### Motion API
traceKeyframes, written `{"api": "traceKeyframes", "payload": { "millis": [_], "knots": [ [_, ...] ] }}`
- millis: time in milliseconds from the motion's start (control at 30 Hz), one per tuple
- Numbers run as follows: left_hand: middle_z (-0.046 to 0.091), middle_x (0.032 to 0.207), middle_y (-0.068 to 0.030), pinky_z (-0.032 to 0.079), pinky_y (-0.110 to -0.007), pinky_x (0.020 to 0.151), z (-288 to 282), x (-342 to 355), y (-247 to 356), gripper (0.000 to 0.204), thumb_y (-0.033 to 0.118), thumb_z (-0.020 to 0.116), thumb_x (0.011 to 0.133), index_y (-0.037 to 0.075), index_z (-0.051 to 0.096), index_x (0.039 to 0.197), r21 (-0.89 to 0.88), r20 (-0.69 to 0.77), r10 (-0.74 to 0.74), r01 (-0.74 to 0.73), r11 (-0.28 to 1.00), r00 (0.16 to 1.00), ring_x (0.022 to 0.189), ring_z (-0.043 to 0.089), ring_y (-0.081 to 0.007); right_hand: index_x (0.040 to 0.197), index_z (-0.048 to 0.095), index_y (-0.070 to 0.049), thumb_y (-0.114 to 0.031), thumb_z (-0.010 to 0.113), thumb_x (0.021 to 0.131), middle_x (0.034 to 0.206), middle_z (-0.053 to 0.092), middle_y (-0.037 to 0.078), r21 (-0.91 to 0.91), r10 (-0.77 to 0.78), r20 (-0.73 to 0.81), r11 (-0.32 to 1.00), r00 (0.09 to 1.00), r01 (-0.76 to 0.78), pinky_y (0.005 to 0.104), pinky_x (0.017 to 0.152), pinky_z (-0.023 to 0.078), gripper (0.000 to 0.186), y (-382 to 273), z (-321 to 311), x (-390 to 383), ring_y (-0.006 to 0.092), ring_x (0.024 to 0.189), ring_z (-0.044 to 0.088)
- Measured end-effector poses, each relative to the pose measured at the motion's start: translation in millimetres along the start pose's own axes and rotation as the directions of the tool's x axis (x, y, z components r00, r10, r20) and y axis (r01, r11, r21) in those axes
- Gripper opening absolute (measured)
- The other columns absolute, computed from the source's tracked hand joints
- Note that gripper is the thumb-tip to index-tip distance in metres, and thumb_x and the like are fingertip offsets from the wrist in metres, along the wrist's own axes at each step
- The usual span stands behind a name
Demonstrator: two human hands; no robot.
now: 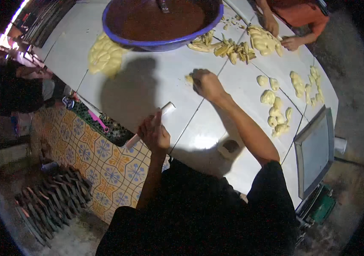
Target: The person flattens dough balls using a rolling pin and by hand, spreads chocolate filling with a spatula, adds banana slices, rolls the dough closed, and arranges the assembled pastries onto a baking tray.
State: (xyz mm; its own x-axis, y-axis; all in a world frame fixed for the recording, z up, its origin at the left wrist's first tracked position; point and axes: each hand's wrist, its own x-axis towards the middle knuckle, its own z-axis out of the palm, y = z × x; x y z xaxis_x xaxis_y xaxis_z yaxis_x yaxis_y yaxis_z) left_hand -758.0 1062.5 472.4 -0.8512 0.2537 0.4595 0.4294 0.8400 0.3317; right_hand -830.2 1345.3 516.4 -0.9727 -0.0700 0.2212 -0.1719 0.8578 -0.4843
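Left grip (154, 131): closed around 1 pale rod (168, 108), which projects from each side of the grip. Right grip (208, 86): curled down over the worktop (186, 117); 1 yellow dough piece (188, 79) lies just left. Whether this grip pinches dough cannot be determined.

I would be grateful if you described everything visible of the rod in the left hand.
The rod is pale, straight and smooth-looking, its material unclear. The left hand grips its middle, hiding that stretch. It slants in view, the upper-right end over the table, the lower-left end past the table's edge.
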Motion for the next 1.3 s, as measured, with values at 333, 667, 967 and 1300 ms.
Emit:
{"api": "traceKeyframes", "payload": {
  "millis": [333,667,967,1300],
  "knots": [
    [0.066,0.12,-0.0132,0.051,-0.044,0.088,-6,17,1,0.058,0.009,0.064,0.09,0.018,0.053,0.145,-0.175,0.107,-0.133,0.15,0.973,0.985,0.104,0.063,-0.0309,0.122,0.068,-0.002,0.005,0.065,0.082,0.122,0.066,0.02,0.119,0.72,-0.44,0.64,0.537,-0.759,0.0395,0.091,0.053,0.041,-18,-137,-341,0.0363,0.11,0.065],
    [0.066,0.114,-0.0183,0.049,-0.045,0.092,76,131,17,0.041,0.023,0.064,0.091,0.0,0.061,0.126,-0.611,-0.056,0.43,-0.371,0.699,0.901,0.106,0.063,-0.0334,0.117,0.065,-0.008,-0.013,0.066,0.085,0.11,0.065,0.02,-0.223,0.762,-0.53,0.298,0.372,-0.928,0.05,0.083,0.051,0.032,11,-96,-531,0.0387,0.101,0.062],
    [0.063,0.092,-0.0097,0.05,-0.042,0.085,66,150,78,0.024,0.001,0.068,0.074,0.005,0.074,0.097,-0.297,0.207,0.515,-0.448,0.843,0.832,0.094,0.06,-0.0314,0.107,0.063,0.002,-0.005,0.059,0.088,0.082,0.066,0.01,0.373,0.811,-0.368,0.577,0.454,-0.727,0.0322,0.056,0.048,0.021,-48,-102,-410,0.0137,0.068,0.062],
    [0.067,0.112,-0.0062,0.045,-0.043,0.092,52,120,88,0.03,0.022,0.073,0.082,0.011,0.072,0.111,-0.395,0.212,0.506,-0.4,0.827,0.836,0.107,0.059,-0.0273,0.095,0.058,0.005,-0.017,0.06,0.09,0.079,0.065,0.031,0.296,0.562,-0.251,0.82,0.788,-0.49,0.0544,0.067,0.052,0.022,-94,-36,-133,0.0488,0.074,0.065]
  ]
}}
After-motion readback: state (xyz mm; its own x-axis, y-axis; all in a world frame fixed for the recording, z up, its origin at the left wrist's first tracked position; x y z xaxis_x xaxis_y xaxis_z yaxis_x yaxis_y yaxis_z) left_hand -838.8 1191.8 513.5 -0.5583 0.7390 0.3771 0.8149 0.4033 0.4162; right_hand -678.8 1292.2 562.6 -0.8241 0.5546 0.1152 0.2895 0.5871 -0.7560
